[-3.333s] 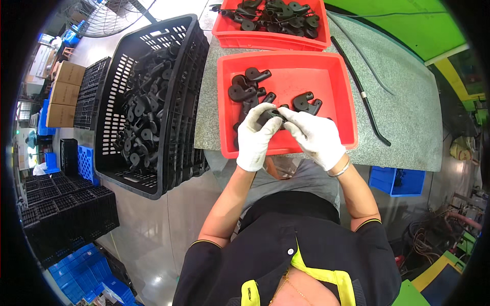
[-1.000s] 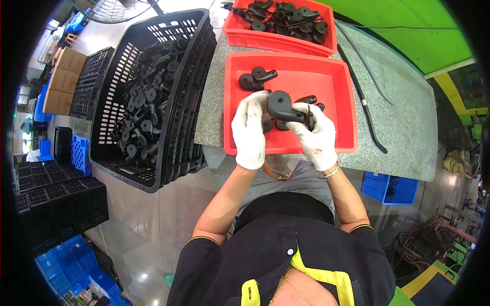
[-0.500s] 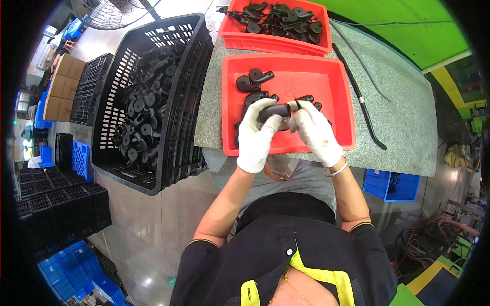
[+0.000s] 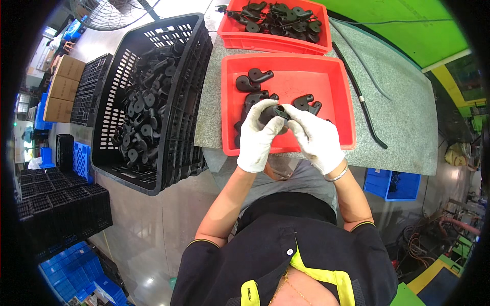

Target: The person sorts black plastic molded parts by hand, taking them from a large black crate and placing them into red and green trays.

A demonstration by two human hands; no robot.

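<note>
Over the near red tray (image 4: 334, 66), my gloved left hand (image 4: 255, 138) grips a black plastic part (image 4: 271, 112) with a rounded body and an opening that faces up. My gloved right hand (image 4: 317, 138) closes its fingertips on the right side of the same part; whether anything else sits between those fingers is hidden. Inside the tray, similar black parts (image 4: 248, 83) with round heads and short necks lie at the upper left. More run down the left side, and a small group of black parts (image 4: 307, 103) lies right of centre.
Behind stands a second red tray (image 4: 275, 45) full of such parts. To the left, a black slotted crate (image 4: 186, 102) holds a large heap. A black hose (image 4: 363, 104) lies on the grey tabletop (image 4: 403, 122). Below its right edge is a blue bin (image 4: 375, 184).
The held part has turned from lying lengthwise to showing its opening. My right hand has shifted slightly left and rotated, uncovering the parts right of centre.
</note>
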